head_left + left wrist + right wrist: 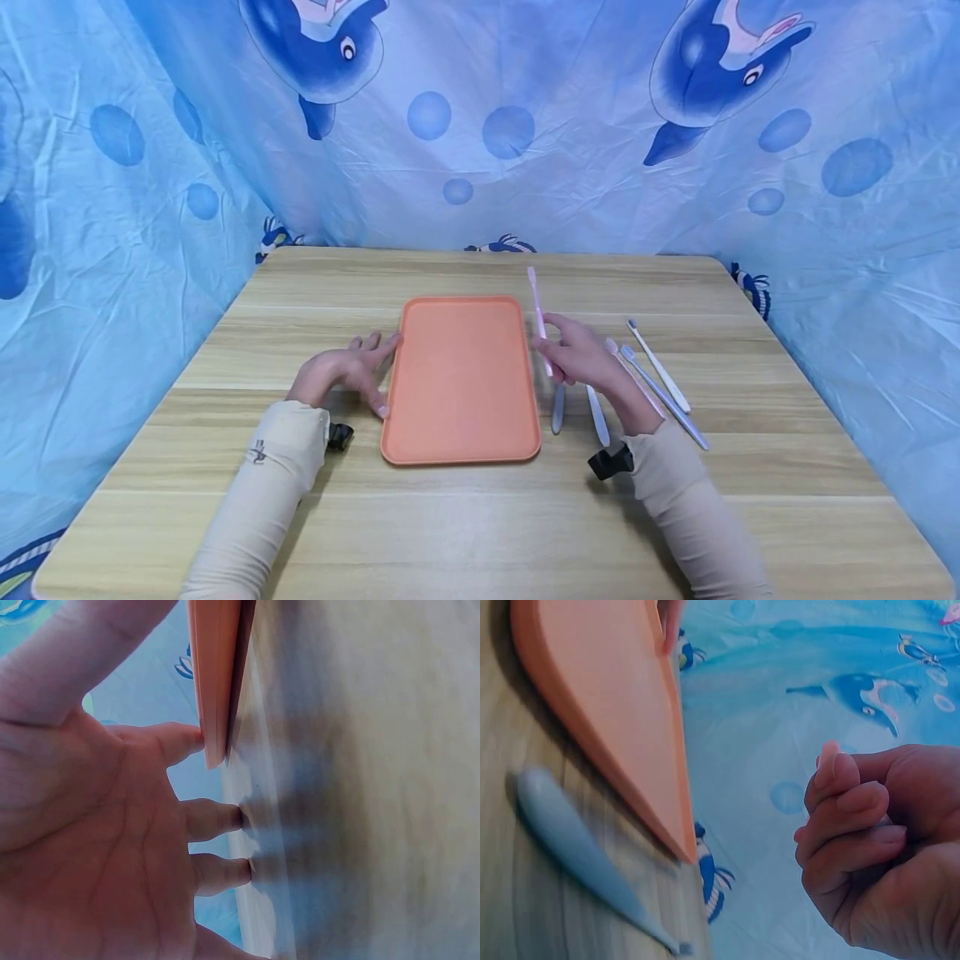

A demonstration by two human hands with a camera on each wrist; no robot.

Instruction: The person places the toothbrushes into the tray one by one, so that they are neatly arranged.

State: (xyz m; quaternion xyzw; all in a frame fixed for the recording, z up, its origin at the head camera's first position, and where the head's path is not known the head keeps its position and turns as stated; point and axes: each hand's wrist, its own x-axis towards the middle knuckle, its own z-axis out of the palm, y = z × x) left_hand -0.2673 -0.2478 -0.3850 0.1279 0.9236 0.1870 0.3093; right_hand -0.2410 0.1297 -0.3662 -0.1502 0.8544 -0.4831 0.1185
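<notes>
An orange tray (461,379) lies flat on the wooden table. Against its left edge rests my left hand (348,367), fingers spread and mostly straight; in the left wrist view, a fingertip meets the tray's side while other fingertips reach the tabletop. Just off the tray's right edge, my right hand (581,350) pinches a pink toothbrush (536,304) by its handle, head pointing away from me. Only the pink handle's end (829,754) shows in the right wrist view, the rest hidden by curled fingers. Beneath that hand lies a grey-blue toothbrush (585,847).
Several toothbrushes lie right of the tray: a white one (663,373) with dark bristles, a blue one (671,404), a pink one (651,397) partly behind my wrist, and a pale one (597,417). A blue dolphin-print curtain (465,192) hangs behind the table.
</notes>
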